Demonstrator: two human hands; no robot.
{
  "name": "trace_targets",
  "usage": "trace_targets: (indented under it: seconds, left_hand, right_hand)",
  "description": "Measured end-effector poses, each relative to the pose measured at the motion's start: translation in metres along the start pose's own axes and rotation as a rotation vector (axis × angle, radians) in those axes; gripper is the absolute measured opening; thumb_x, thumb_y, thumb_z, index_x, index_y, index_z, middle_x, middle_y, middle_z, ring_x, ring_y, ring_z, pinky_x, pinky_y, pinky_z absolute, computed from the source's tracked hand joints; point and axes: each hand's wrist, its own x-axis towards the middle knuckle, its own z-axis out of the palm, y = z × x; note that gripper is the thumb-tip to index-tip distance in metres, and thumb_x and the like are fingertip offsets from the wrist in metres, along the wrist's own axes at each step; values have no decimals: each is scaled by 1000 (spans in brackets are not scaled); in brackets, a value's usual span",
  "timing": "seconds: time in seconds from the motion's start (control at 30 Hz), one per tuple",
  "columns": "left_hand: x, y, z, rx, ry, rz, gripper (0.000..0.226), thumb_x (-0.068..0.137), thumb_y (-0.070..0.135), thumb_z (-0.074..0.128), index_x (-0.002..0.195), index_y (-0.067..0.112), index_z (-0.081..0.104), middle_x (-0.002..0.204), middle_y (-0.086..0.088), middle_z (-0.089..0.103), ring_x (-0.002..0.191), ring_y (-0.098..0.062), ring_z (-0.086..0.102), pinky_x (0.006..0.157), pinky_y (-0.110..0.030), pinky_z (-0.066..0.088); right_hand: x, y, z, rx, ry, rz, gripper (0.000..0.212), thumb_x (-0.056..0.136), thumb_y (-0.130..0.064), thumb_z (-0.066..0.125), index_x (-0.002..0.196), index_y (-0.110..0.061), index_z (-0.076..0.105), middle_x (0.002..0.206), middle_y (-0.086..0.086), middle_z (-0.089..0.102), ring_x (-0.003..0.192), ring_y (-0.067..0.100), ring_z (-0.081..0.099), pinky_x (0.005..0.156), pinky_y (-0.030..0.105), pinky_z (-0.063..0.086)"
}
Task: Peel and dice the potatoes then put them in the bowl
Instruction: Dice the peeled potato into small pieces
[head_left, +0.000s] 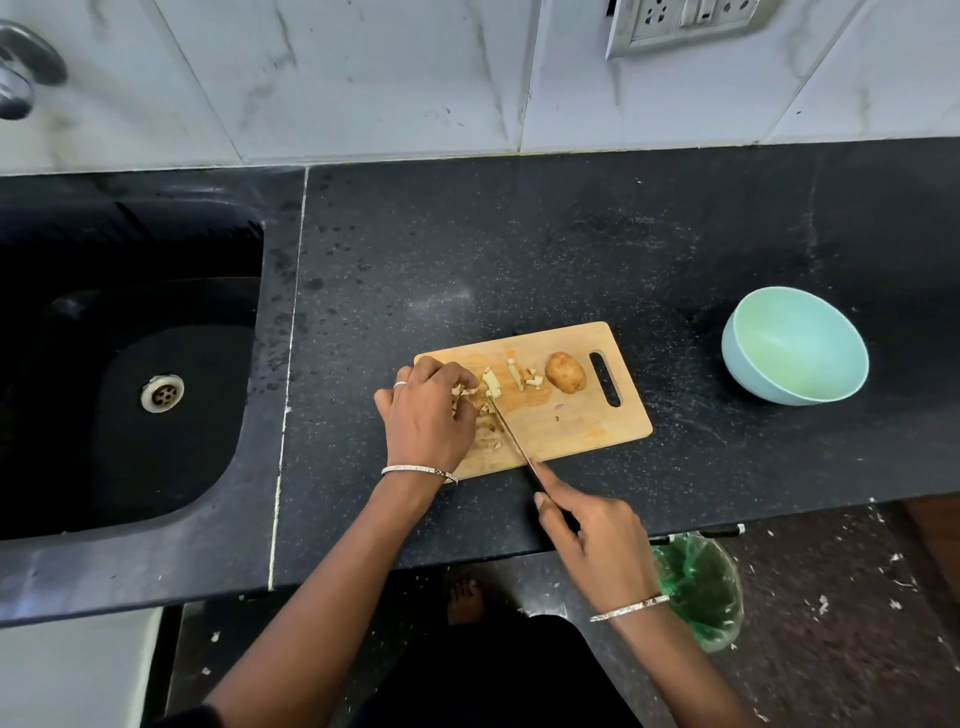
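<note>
A wooden cutting board (582, 421) lies on the black counter. Pale diced potato pieces (519, 376) are scattered on its left half. My left hand (428, 415) rests on the board's left end, fingers curled on a potato piece (491, 384) under the blade. In my right hand (597, 535) is a knife (511, 436), its tip down among the pieces. One whole unpeeled potato (565, 372) sits beside the board's handle slot. A light green bowl (795, 345) stands empty on the counter to the right.
A black sink (130, 364) with a metal drain is set into the counter at left, a tap (21, 73) above it. A green-lined bin (701, 592) stands on the floor below the counter edge. A wall socket (685, 21) is at top right.
</note>
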Motion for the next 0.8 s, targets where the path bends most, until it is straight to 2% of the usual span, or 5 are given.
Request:
trace_targets:
  seconds: [0.2, 0.33, 0.43, 0.6, 0.8]
  left_hand:
    - [7, 4, -5, -15, -10, 19, 21, 83, 25, 64, 101, 37, 65, 107, 12, 59, 106, -17, 51, 80, -35, 25]
    - [19, 17, 1, 28, -82, 71, 27, 83, 46, 66, 109, 40, 65, 110, 17, 63, 110, -15, 50, 81, -35, 26]
    - [25, 29, 10, 57, -90, 122, 33, 80, 55, 66, 111, 41, 65, 112, 18, 64, 109, -14, 48, 79, -33, 22]
    - [30, 34, 23, 119, -107, 183, 33, 82, 53, 66, 112, 39, 68, 113, 18, 65, 107, -13, 45, 82, -37, 29]
    - [27, 32, 25, 105, -60, 125, 29, 82, 47, 69, 108, 37, 70, 107, 17, 68, 105, -14, 47, 81, -35, 22]
  right_hand:
    - [6, 3, -6, 40, 109, 45, 38, 96, -28, 61, 132, -38, 58, 39, -6, 21, 36, 14, 31, 38, 17, 17]
    - [11, 13, -6, 124, 135, 57, 35, 95, -51, 45, 129, -58, 51, 42, 6, 49, 36, 21, 41, 34, 32, 37]
    - [16, 21, -8, 199, 188, 56, 36, 94, -55, 45, 127, -70, 42, 48, 12, 54, 39, 28, 45, 38, 40, 42]
    - [21, 25, -14, 254, 172, 38, 39, 93, -54, 46, 129, -69, 39, 50, 14, 55, 41, 30, 44, 38, 43, 42]
    - [25, 35, -13, 275, 124, 35, 38, 94, -54, 48, 127, -72, 40, 50, 12, 55, 43, 31, 48, 41, 44, 44]
